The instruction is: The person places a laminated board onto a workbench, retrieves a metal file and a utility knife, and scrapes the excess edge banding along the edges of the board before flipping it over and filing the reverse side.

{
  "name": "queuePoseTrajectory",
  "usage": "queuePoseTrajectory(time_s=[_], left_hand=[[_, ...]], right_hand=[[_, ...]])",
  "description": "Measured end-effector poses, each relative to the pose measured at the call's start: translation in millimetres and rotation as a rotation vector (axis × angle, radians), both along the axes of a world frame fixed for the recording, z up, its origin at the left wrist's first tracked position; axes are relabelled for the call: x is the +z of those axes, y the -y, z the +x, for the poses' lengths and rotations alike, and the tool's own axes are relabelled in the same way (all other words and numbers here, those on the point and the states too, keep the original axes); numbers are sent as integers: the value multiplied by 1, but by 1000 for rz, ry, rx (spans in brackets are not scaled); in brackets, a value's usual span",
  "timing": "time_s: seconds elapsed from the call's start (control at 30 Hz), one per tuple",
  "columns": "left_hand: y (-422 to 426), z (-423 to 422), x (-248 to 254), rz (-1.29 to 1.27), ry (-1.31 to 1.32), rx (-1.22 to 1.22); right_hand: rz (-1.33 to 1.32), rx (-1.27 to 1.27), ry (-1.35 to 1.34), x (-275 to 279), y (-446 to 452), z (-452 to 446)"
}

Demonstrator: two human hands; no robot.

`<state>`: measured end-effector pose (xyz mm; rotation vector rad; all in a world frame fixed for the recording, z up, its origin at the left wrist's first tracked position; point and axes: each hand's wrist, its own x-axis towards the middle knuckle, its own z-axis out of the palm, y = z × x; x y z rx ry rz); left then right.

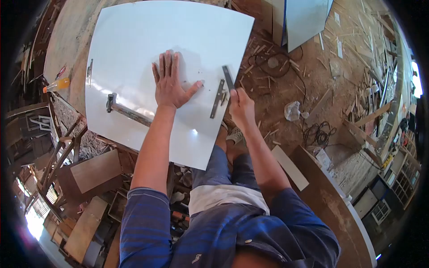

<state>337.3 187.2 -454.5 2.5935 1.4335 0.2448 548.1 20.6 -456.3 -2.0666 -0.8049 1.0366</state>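
A large glossy white panel (pixel 129 49) lies in front of me. My left hand (pixel 169 85) rests flat on it with fingers spread and thumb out to the side. At the panel's right edge, my right hand (pixel 241 107) is closed around one end of a flat, dark metal file (pixel 228 77), whose other end points away from me along the edge. Just left of it, a narrow dark metal strip (pixel 217 98) lies on the panel with a few small pieces beside it. A hammer (pixel 129 113) lies nearer my left forearm, its handle partly hidden behind the arm.
Left of the panel lies an orange-and-yellow bottle (pixel 56 85). Another thin metal piece (pixel 90 73) is near the panel's left edge. Wood scraps and a black cable (pixel 318 134) litter the dirt floor at right. A white-faced board (pixel 308 22) stands at the back.
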Motion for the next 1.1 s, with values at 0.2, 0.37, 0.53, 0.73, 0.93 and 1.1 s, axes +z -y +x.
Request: queuePoseTrajectory(time_s=[0.2,0.37,0.53,0.73,0.93,1.1], left_hand=[[-2,0,0,-3,-25,-4],[-1,-1,-2,-30,-41,1],[-7,-5,-6,17,-39,-20],[-10,-4,-4,13,-26,5],[-9,-2,-6,33,-12,14],[-10,-3,-9,48,-25,16]], right_hand=[[18,-45,8,-8,12,10],[140,39,182,-4,6,-5],[9,-102,-6,-5,8,-5],[2,-61,-23,-9,7,7],[4,8,20,-8,5,-3],[89,-93,23,-16,10,-9]])
